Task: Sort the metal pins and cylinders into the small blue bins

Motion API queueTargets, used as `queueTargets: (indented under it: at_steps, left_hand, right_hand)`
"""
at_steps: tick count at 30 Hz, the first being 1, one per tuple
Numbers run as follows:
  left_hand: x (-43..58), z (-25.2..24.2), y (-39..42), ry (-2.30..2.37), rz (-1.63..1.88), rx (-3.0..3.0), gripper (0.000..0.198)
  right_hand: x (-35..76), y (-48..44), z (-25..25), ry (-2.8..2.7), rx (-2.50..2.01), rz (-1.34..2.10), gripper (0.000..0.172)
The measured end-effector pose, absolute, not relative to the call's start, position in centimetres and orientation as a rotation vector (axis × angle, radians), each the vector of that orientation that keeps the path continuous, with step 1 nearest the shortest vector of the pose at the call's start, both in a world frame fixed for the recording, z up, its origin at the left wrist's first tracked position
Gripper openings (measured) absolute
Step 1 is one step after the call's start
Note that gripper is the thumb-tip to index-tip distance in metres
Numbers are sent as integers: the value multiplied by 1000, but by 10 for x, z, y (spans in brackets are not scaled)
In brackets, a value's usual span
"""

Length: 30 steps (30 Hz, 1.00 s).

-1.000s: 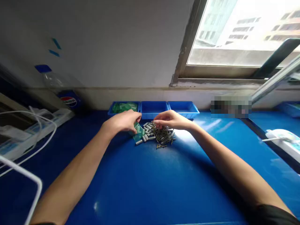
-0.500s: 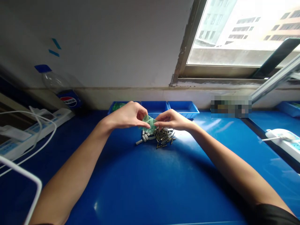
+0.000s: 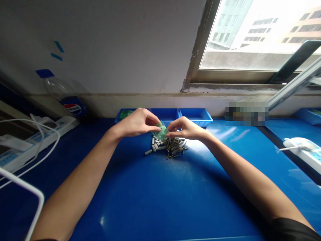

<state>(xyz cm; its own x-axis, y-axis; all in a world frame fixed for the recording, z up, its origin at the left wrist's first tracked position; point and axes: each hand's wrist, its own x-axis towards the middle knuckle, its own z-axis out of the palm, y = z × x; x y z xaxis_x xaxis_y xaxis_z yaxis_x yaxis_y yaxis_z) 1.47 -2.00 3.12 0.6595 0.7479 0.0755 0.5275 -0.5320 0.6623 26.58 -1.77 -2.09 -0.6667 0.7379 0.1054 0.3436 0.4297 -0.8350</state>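
Note:
A small, clear green plastic bag [image 3: 161,131] is stretched between my two hands above the table. My left hand [image 3: 137,123] pinches its upper left part between thumb and fingers. On the other side my right hand [image 3: 184,128] grips the right edge, thumb against fingertips. Below the bag lies a pile of brass-coloured and dark screw-like pins [image 3: 174,146]. Short whitish cylinders [image 3: 154,147] are heaped at the pile's left, partly hidden by the bag. Whether anything is inside the bag I cannot tell.
Behind my hands stand joined blue trays [image 3: 195,116], the left one holding green plastic [image 3: 125,114]. A cola bottle [image 3: 72,106] and power strips [image 3: 32,140] with white cables are at the left. Another power strip [image 3: 306,150] lies at the right.
The green bag has gone from crumpled to flatter and more spread out between my fingers. Both hands stay in nearly the same place, still pinching it.

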Motion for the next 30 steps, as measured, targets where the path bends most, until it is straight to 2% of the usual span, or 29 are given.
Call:
queueTargets:
  at_steps: [5,8,11,15,30]
  left_hand:
    - [13,28,-15,1183,776,2466,23]
    - [7,23,-7,1445,891,2649,28]
    - [0,12,2,1679,608,2753,36]
    - [-2,0,8,1702,237,2790,43]
    - [3,1,3,1758,130,2727,49]
  right_hand:
    - [268,-14,-24,-2224,-942,1151,39]
    - [269,-13,-25,-2204,-953,1177,41]
    - [268,-14,-24,-2198,-957,1222,45]
    - [269,-15,-23,-2209,-950,1250,46]
    - [267,-16,-23,-2224,-945,1298,46]
